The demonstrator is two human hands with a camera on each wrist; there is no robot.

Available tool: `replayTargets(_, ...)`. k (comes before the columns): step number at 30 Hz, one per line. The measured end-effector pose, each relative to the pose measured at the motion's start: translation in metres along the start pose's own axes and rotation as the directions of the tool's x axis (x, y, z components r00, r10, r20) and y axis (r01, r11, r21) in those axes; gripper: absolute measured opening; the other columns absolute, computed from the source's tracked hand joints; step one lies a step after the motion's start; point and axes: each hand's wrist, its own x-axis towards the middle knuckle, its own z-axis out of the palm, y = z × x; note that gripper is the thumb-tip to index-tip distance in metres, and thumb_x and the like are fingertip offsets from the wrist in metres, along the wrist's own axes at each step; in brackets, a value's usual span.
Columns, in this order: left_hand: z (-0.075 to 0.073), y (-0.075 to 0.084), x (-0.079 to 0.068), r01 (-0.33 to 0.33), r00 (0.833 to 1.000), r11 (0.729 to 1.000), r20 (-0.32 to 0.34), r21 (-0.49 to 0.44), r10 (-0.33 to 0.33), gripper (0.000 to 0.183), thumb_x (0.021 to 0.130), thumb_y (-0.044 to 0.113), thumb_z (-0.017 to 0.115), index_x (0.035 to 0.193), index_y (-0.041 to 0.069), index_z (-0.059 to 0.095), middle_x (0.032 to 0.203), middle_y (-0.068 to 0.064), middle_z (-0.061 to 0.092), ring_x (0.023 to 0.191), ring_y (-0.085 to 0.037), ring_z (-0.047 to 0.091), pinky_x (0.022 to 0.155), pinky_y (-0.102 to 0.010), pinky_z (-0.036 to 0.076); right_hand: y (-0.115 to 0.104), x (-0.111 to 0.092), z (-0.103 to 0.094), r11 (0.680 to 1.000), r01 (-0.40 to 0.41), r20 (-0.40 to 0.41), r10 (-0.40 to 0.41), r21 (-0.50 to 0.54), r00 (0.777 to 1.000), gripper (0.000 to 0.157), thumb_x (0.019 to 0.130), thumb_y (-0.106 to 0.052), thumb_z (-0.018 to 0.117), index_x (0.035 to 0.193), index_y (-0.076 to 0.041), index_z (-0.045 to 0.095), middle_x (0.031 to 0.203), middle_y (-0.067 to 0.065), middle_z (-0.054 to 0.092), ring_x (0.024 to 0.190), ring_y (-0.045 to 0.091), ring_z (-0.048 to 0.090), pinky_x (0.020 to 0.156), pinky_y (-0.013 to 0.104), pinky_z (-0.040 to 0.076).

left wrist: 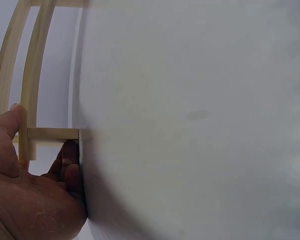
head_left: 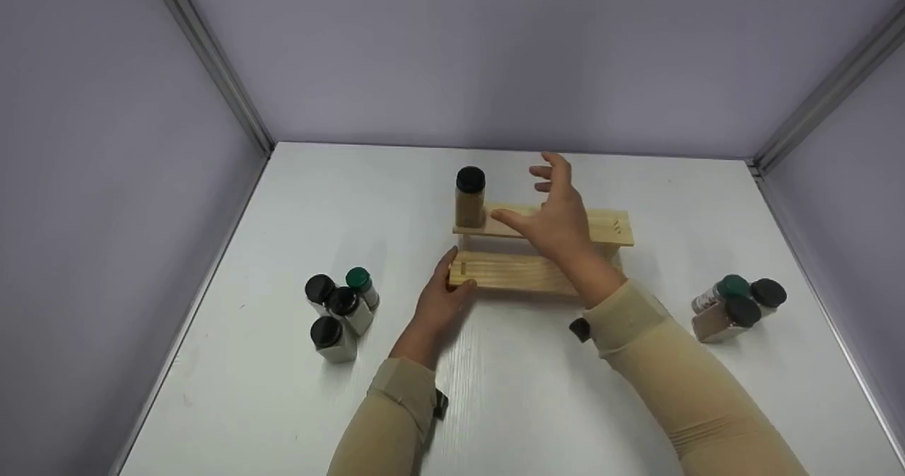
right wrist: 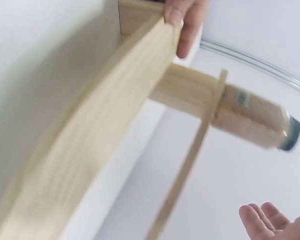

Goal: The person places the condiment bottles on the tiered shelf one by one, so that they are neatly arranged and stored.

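A two-step wooden spice rack [head_left: 512,272] stands in the middle of the white table. My left hand [head_left: 437,305] grips the left end of its lower step, the thumb on the near side, as the left wrist view also shows. One spice jar [head_left: 470,206] with a black cap and brownish contents stands upright at the left end of the upper step. To the right of that jar, my right hand [head_left: 562,227] is held over the rack with thumb and fingers spread and nothing in them. The right forearm hides part of the lower step.
Left of the rack, several jars [head_left: 336,341] with black caps and one green cap stand close together. On the right side is a cluster of three jars [head_left: 721,320], one green-capped and two black-capped. Grey-lilac panels [head_left: 452,59] wall the table at the back and sides.
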Motion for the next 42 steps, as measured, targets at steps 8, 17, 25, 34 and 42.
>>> replayTargets(8,-0.008,-0.006,-0.004,-0.017,1.000,1.000,0.010,-0.020,0.018,0.075,0.109,0.024,0.063,0.171,0.023,0.022,0.149,-0.018,0.056,0.123,-0.027,0.060,0.104,-0.046,0.049,0.007,-0.014,-0.077,0.996,0.088,-0.158,-0.090,-0.019,0.983,0.106,0.081,-0.030,0.096,0.160,-0.010,0.028,0.147,0.008,0.055,0.132,0.027,0.055,0.106,0.050,0.048)
replayTargets(17,-0.019,-0.012,0.000,-0.041,0.999,0.999,0.006,0.025,0.041,0.076,0.108,0.028,0.065,0.171,0.020,0.023,0.151,-0.024,0.053,0.112,-0.029,0.064,0.094,-0.047,0.055,0.047,-0.054,-0.132,0.997,-0.057,-0.388,0.031,-0.057,0.921,0.091,0.086,-0.015,0.090,0.158,-0.014,0.034,0.144,0.005,0.057,0.133,0.021,0.052,0.110,0.033,0.042)
replayTargets(25,-0.025,-0.016,-0.001,-0.033,0.999,0.999,-0.001,0.023,0.033,0.076,0.108,0.030,0.065,0.171,0.019,0.023,0.168,-0.019,0.034,0.116,-0.030,0.061,0.100,-0.051,0.051,0.093,-0.095,-0.148,0.971,-0.237,-0.439,0.197,-0.038,0.876,0.088,0.090,-0.018,0.086,0.159,-0.016,0.033,0.150,0.010,0.049,0.139,0.027,0.046,0.116,0.030,0.035)
replayTargets(34,-0.028,-0.017,-0.001,-0.037,0.999,0.999,-0.013,0.039,0.038,0.077,0.108,0.031,0.065,0.171,0.020,0.022,0.167,-0.019,0.036,0.118,-0.030,0.059,0.103,-0.052,0.048,0.126,-0.125,-0.153,0.932,-0.363,-0.457,0.318,-0.010,0.830,0.086,0.091,-0.018,0.084,0.159,-0.008,0.032,0.155,0.014,0.042,0.141,0.027,0.040,0.119,0.039,0.033)
replayTargets(42,-0.028,-0.016,-0.001,-0.038,0.999,0.998,-0.022,0.043,0.039,0.076,0.108,0.030,0.065,0.171,0.020,0.023,0.162,-0.019,0.043,0.105,-0.026,0.059,0.094,-0.048,0.051,0.146,-0.145,-0.150,0.898,-0.439,-0.437,0.381,-0.035,0.815,0.091,0.090,-0.021,0.086,0.159,0.001,0.031,0.154,0.022,0.039,0.144,0.035,0.038,0.122,0.047,0.028)
